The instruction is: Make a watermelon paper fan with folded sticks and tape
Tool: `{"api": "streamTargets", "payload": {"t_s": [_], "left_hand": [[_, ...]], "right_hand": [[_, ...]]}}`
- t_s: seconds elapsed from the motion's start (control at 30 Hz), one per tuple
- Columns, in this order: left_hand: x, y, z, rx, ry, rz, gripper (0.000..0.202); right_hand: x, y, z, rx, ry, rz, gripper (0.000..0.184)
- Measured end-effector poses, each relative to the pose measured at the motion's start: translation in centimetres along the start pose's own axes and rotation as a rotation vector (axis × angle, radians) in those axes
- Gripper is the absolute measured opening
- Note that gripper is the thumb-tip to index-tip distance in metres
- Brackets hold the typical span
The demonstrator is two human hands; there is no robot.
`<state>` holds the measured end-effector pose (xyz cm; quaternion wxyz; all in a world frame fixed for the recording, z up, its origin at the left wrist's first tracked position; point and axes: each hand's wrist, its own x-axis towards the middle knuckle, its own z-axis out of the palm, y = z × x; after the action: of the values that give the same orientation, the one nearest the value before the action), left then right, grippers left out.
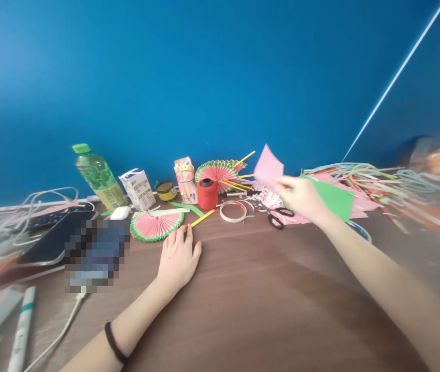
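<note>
My right hand (297,194) pinches a piece of pink paper (268,164), raised above the scraps on the table. Under and beside it are black-handled scissors (276,221) and a green paper sheet (332,197). My left hand (178,256) lies palm down on the table with its fingers stretched out. Its fingertips reach the yellow stick (202,218) and the edge of a pleated pink and green paper fan (156,226). Behind stands another pleated fan (215,173), partly hidden by a red spool of thread (207,195).
Along the blue wall stand a green-capped bottle (99,178), a white box (137,189) and a patterned carton (185,181). A roll of tape (233,211) lies mid-table. Paper strips (375,181) spread at right. Phone (101,253), cable (62,333) and marker (23,330) occupy the left.
</note>
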<state>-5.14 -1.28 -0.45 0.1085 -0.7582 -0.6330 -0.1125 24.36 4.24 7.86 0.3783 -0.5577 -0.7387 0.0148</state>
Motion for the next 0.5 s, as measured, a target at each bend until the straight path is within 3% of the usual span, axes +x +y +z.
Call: {"api": "streamTargets", "payload": {"t_s": [0.07,0.13,0.2,0.33,0.4,0.5], "left_hand": [[0.0,-0.1,0.2,-0.006,0.006,-0.006,0.048],[0.0,-0.1,0.4,-0.017,0.019,-0.002,0.047],[-0.1,-0.2,0.5,-0.034,0.023,-0.002,0.047],[0.0,-0.5,0.2,-0.090,0.021,0.005,0.047],[0.1,-0.7,-0.1,-0.167,0.051,0.010,0.046],[0.4,-1.2,-0.4,-0.342,0.118,-0.011,0.041]], "right_hand": [[-1.6,-3.0,0.5,0.097,-0.444,-0.140,0.034],[-3.5,-5.3,1.2,0.187,-0.759,-0.276,0.028],[-5.2,-6.8,1.9,0.198,-0.986,-0.382,0.029],[-6.5,-7.7,3.1,0.294,-1.050,-0.426,0.035],[-6.1,-7.4,3.7,0.305,-0.989,-0.385,0.035],[-5.3,-6.2,5.2,0.187,-0.785,-0.352,0.039]]}}
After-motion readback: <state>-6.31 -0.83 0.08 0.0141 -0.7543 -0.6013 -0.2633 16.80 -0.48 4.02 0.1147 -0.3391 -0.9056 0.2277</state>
